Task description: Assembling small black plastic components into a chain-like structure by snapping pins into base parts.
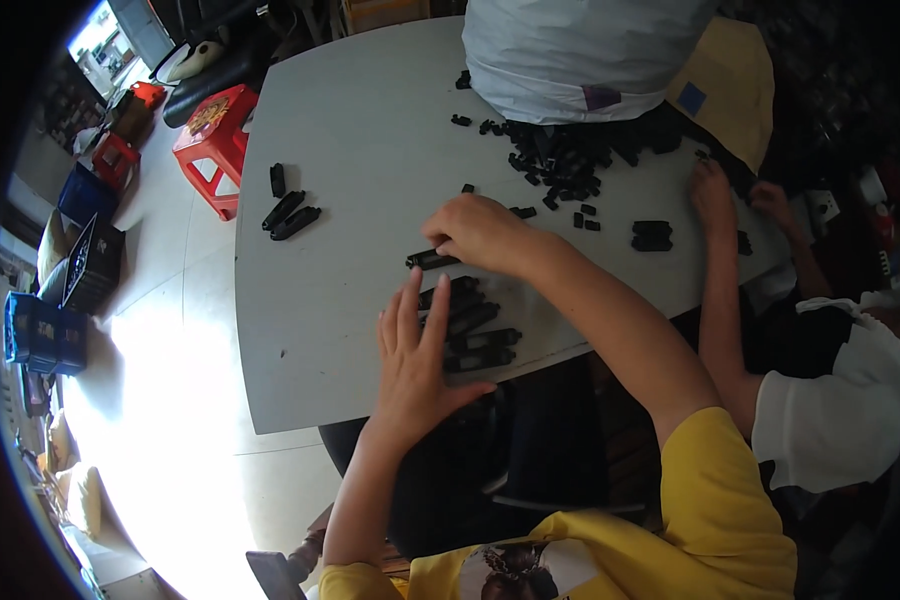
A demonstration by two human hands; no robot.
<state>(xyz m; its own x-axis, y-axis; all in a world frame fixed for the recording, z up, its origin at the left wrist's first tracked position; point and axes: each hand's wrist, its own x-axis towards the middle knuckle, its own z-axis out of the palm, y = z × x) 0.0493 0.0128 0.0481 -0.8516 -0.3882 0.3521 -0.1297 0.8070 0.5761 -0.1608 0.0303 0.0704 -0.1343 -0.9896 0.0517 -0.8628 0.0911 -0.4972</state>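
My right hand reaches across the grey-white table, its fingers closed on a long black plastic part at the tabletop. My left hand is open, its fingers stretched out and apart. One of its fingertips comes close to the held part; I cannot tell whether they touch. Beside and partly behind the left hand lie several similar long black parts, roughly side by side near the table's front edge. At the table's left, 3 more black parts lie together.
A pile of small black pieces spreads before a large white sack at the back. On the right, another person's hand is at the table edge beside a pair of black parts. A red stool stands left of the table.
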